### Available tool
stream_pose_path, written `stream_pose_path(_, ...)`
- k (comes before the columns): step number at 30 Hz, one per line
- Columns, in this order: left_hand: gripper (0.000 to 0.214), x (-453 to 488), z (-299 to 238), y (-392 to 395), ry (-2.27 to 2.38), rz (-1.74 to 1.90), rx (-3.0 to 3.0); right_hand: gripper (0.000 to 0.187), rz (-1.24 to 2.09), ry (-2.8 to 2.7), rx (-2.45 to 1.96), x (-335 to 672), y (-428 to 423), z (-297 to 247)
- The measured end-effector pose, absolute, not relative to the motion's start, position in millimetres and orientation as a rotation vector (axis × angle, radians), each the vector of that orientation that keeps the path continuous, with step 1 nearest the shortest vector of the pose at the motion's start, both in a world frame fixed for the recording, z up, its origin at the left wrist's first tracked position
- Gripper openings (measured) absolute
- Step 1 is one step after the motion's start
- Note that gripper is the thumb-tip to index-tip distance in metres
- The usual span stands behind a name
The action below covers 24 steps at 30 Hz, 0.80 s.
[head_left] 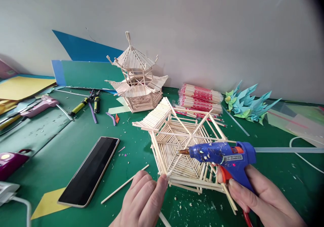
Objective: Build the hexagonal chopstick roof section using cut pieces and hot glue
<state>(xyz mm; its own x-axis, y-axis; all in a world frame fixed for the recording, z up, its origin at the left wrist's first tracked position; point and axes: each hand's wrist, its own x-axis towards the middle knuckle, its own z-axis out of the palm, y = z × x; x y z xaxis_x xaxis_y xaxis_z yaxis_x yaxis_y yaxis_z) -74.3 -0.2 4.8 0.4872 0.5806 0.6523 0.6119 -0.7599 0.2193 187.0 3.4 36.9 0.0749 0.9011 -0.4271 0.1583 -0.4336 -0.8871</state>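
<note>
A blue hot glue gun [215, 152] with an orange trigger is gripped in my right hand [253, 193], its nozzle pointing left above the stick frame. A long glue stick [286, 150] runs out of its back end. Some thin wooden sticks [231, 196] show below the trigger by my right fingers. My left hand [144, 196] is closed, thumb and forefinger pinching the near left corner of a hexagonal wooden stick frame [174, 159]. Spokes cross its top, and a slatted panel [155, 114] slopes from its far left side. The pinched fingertips partly hide that corner.
Behind stands a stick pagoda model [136, 75], beside wrapped stick bundles [199, 98] and blue folded paper [248, 102]. A phone [89, 171], a loose stick [124, 184], pliers [87, 103] and a pink glue gun [42, 106] lie left on the green table [86, 127].
</note>
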Motion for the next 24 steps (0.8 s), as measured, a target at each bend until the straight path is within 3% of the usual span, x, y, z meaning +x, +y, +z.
stream_pose_path(10, 0.025, -65.3, 11.1, 7.1, -1.094, -1.224, -2.508, 0.031, 1.406, -1.067, -1.671, 183.1, 4.4, 43.8)
stream_pose_path(18, 0.036, -65.1, 12.1, 1.5, -1.291, -1.257, -2.513, 0.033, 1.396, -1.039, -1.686, 181.5, 4.1, 44.4)
stream_pose_path(24, 0.033, -65.8, 13.9, 5.9, -1.204, -1.283, -2.619, 0.035, 1.380, -1.028, -1.676, 180.9, 3.9, 43.3)
